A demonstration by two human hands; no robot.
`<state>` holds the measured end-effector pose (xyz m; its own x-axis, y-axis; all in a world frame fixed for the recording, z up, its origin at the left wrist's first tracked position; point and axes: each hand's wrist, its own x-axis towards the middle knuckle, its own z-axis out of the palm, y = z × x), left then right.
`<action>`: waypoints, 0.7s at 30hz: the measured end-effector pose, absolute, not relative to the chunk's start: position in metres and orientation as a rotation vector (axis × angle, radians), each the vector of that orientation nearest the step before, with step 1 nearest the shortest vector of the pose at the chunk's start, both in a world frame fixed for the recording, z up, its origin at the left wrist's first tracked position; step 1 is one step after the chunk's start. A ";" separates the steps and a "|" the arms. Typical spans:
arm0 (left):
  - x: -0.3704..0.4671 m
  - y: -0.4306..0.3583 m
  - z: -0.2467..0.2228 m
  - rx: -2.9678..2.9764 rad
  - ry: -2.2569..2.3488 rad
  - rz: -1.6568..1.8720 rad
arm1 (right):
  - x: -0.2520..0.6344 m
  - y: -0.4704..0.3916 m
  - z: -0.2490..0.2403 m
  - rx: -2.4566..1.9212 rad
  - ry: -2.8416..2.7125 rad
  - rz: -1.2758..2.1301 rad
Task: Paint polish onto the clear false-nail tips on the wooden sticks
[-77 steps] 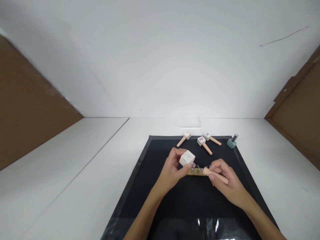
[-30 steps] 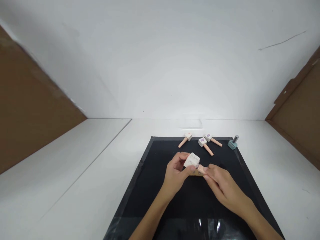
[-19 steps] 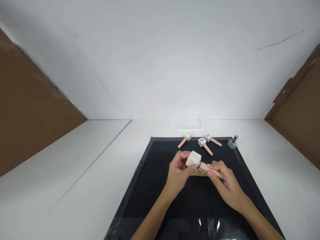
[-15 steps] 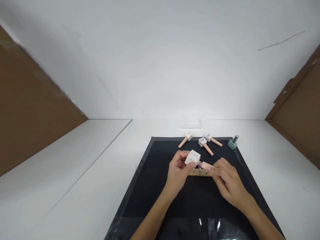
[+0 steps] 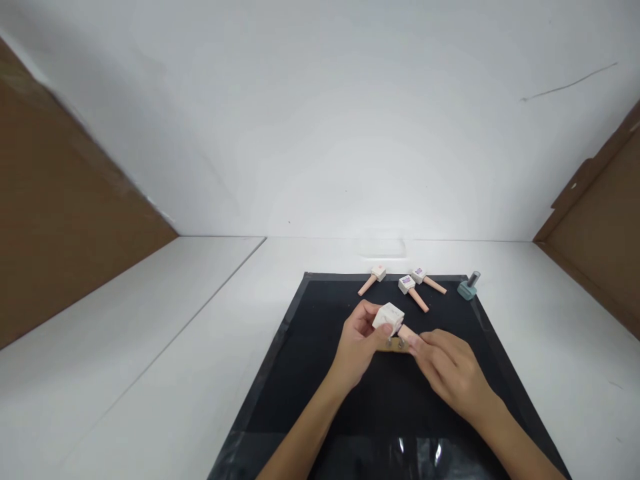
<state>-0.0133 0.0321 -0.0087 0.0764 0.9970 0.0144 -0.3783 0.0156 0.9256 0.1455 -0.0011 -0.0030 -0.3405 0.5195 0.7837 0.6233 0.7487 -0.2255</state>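
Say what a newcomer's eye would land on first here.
Likely the white bottle over the middle of the black mat, held by the left hand while the right hand grips the peach cap at its neck. Next, three similar bottles lying along the mat's far edge, and the teal bottle near its far right corner, the odd color out.

From the held bottle (image 5: 388, 319), white bottles (image 5: 407, 284) block me from 11 to 1 o'clock, the teal bottle (image 5: 467, 290) at 2, right hand (image 5: 453, 371) at 4, strip (image 5: 394, 345) at 6, left hand (image 5: 358, 339) at 8. I could pass over the mat (image 5: 395, 400) at 3 or 10.
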 end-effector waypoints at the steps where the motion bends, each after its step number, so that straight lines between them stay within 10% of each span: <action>1: -0.014 0.032 -0.008 0.959 0.857 1.317 | 0.144 -0.002 -0.004 -0.902 -2.000 -0.095; 8: -0.014 0.032 -0.009 1.017 0.787 1.424 | 0.141 -0.003 -0.003 -1.097 -2.006 0.194; 21: -0.013 0.034 -0.006 0.981 0.917 1.363 | 0.151 0.002 -0.009 -0.805 -2.030 -0.331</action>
